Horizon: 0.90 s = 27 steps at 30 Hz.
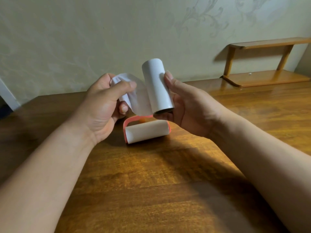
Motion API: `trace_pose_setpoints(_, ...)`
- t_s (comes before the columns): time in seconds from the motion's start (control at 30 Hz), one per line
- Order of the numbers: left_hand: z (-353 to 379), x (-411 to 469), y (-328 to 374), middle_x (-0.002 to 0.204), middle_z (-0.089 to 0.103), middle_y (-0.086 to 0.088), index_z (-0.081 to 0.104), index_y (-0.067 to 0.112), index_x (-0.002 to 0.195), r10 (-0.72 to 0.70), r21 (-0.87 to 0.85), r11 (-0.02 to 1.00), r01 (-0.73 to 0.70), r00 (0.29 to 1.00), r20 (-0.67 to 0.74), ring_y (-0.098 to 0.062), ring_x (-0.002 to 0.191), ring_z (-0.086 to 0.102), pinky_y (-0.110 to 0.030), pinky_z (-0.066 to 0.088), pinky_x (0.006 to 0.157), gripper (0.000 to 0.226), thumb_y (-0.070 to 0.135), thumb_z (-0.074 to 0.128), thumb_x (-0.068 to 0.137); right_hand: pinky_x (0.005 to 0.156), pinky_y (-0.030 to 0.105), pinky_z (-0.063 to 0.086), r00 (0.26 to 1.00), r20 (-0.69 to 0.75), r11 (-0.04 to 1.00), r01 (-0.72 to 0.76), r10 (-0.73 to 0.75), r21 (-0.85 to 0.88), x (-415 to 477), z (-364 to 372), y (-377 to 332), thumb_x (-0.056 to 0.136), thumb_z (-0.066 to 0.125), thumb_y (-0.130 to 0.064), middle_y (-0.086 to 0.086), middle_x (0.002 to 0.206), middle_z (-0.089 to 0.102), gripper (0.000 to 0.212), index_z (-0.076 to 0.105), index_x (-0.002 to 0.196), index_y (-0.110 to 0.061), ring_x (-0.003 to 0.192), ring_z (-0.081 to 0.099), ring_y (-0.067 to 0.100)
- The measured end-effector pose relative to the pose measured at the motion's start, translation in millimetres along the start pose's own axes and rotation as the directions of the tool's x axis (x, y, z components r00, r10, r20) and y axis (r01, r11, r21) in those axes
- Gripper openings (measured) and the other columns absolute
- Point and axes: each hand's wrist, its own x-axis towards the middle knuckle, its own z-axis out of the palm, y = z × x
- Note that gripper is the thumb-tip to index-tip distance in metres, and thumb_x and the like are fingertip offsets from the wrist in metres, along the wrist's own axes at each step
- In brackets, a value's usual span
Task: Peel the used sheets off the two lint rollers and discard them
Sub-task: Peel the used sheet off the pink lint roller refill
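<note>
My right hand point(183, 105) holds a white lint roll point(157, 84) with no handle, nearly upright above the table, thumb on its side. A loose white sheet point(134, 95) trails from the roll to the left, and my left hand point(104, 101) pinches its crumpled end between thumb and fingers. The sheet still joins the roll along its left side. Below my hands a second lint roller point(147, 132) lies on the wooden table point(151, 182), its white roll held in a pink frame point(125, 130). Its handle end is hidden behind my hands.
A small two-tier wooden shelf point(262, 64) stands at the back right of the table against the patterned wall. The table's left edge runs diagonally at the far left.
</note>
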Motion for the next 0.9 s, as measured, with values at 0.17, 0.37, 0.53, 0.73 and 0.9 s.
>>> trace_pose_setpoints(0.17, 1.8, 0.2, -1.9, 0.106, 0.077, -0.001, 0.064, 0.021, 0.115, 0.046, 0.082, 0.996, -0.046, 0.999, 0.004, -0.018, 0.098, 0.070, -0.034, 0.055, 0.078, 0.038, 0.026, 0.084, 0.083, 0.096, 0.040, 0.055, 1.000, 0.017, 0.998, 0.012, -0.011, -0.054, -1.1, 2.2, 1.8, 0.115, 0.047, -0.041, 0.030, 0.147, 0.066, 0.054, 0.053, 0.154, -0.004, 0.140, 0.062, 0.045)
trace_pose_setpoints(0.37, 6.7, -5.2, 0.9, 0.113, 0.078, -0.001, 0.065, 0.020, 0.121, 0.057, 0.091, 0.994, -0.059, 0.998, 0.026, -0.015, 0.108, 0.074, -0.032, 0.061, 0.081, 0.049, 0.038, 0.087, 0.080, 0.089, 0.040, 0.061, 0.998, 0.038, 0.996, 0.058, -0.056, -0.066, -0.9, 6.1, 3.3, 0.107, 0.053, -0.044, 0.030, 0.153, 0.060, 0.065, 0.052, 0.155, -0.001, 0.130, 0.070, 0.041)
trace_pose_setpoints(0.53, 6.9, -5.5, 0.6, 0.118, 0.075, -0.006, 0.063, 0.015, 0.127, 0.072, 0.092, 0.993, -0.076, 0.997, 0.039, -0.021, 0.114, 0.072, -0.042, 0.062, 0.094, 0.047, 0.031, 0.085, 0.088, 0.101, 0.050, 0.058, 0.997, 0.054, 0.997, 0.053, -0.050, -0.053, -0.1, 3.3, 3.4, 0.106, 0.055, -0.044, 0.030, 0.153, 0.061, 0.065, 0.052, 0.155, -0.001, 0.140, 0.062, 0.050)
trace_pose_setpoints(0.73, 10.7, -6.3, 0.6, 0.101, 0.071, -0.005, 0.058, 0.011, 0.122, 0.124, -0.034, 0.992, -0.122, 0.989, 0.080, -0.018, 0.096, 0.072, -0.037, 0.060, 0.081, 0.036, 0.019, 0.080, 0.095, 0.107, 0.044, 0.058, 0.996, 0.092, 0.996, 0.023, -0.015, -0.083, -0.2, -1.0, 5.3, 0.107, 0.061, -0.041, 0.023, 0.144, 0.072, 0.056, 0.064, 0.146, -0.001, 0.133, 0.070, 0.036)
trace_pose_setpoints(0.9, 4.6, -3.0, -1.1, 0.099, 0.067, -0.006, 0.058, 0.020, 0.102, 0.098, -0.090, 0.992, -0.091, 0.992, 0.081, -0.020, 0.098, 0.067, -0.036, 0.054, 0.083, 0.020, 0.009, 0.074, 0.095, 0.089, 0.039, 0.063, 0.999, -0.038, 0.978, 0.032, -0.024, 0.205, 2.6, -6.6, -1.4, 0.104, 0.047, -0.031, 0.019, 0.118, 0.079, 0.044, 0.062, 0.131, 0.000, 0.103, 0.077, 0.028)
